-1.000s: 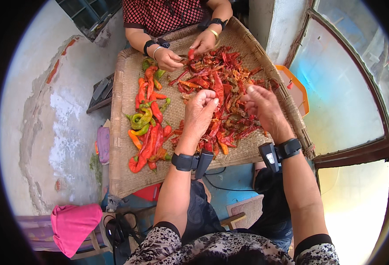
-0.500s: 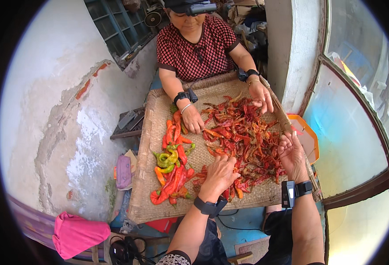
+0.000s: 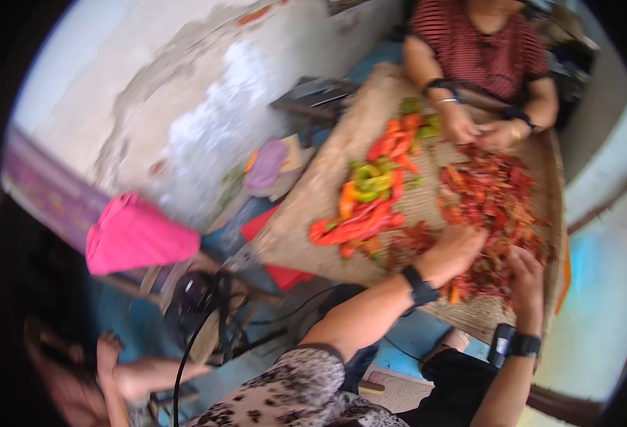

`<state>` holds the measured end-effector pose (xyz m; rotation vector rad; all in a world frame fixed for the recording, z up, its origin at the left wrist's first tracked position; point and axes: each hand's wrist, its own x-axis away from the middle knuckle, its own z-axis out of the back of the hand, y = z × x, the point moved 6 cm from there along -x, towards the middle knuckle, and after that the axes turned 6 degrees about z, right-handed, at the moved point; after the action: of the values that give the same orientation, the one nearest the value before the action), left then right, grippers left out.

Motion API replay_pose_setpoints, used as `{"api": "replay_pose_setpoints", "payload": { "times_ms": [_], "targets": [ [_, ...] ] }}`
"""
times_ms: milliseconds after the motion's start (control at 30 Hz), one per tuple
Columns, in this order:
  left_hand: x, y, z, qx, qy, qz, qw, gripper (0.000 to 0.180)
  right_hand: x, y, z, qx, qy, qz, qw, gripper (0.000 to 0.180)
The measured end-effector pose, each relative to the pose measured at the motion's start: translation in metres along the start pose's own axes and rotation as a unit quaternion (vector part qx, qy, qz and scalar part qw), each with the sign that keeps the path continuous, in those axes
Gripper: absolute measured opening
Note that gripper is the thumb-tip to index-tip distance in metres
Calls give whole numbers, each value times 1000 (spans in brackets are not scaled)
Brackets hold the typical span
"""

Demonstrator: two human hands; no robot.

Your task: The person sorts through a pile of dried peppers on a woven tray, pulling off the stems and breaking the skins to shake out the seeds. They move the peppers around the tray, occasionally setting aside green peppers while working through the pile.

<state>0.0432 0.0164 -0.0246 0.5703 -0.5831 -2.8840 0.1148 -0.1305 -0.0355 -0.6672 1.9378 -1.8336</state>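
Note:
A woven tray (image 3: 306,213) carries a pile of dried red chili peppers (image 3: 495,192) on its right. A row of fresh red, orange and green peppers (image 3: 374,186) lies on its left. My left hand (image 3: 459,249) reaches over the near-left part of the dried pile, its fingers hidden and blurred. At the pile's near right edge is my right hand (image 3: 527,281), fingers bent together; whatever they may hold is too smeared to make out. Both my wrists wear black bands.
Across the tray, a co-worker's two hands (image 3: 487,133) meet above the dried peppers. Pink cloth (image 3: 139,236) hangs at left beside a dark round device (image 3: 194,292) with cables. Another person's bare leg (image 3: 157,377) shows at lower left. A cracked wall (image 3: 185,107) stands behind.
The view has swung left, so the tray appears farther right. The co-worker's hands have come together over the dried pile. My right hand has moved from the tray's right rim to the pile.

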Motion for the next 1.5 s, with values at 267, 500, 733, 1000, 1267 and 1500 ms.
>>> {"api": "replay_pose_setpoints", "payload": {
  "times_ms": [267,500,733,1000,1267,1500],
  "targets": [
    [-6,12,-13,-133,36,15,990,9,-9,33,15,43,-16,-51,998,29],
    [-5,14,-19,-107,55,64,991,15,-25,59,50,19,-83,-47,995,35],
    [-7,28,-23,-80,57,62,993,17,-26,56,87,26,-42,-58,997,37],
    [-3,3,27,173,55,34,983,8,-1,14,-22,197,-83,68,975,28],
    [-25,8,33,338,87,-12,937,11,-1,-4,-53,87,-81,23,993,18],
    [-25,3,26,326,-44,3,944,18,-4,-2,-32,134,11,95,986,27]
  ]
}}
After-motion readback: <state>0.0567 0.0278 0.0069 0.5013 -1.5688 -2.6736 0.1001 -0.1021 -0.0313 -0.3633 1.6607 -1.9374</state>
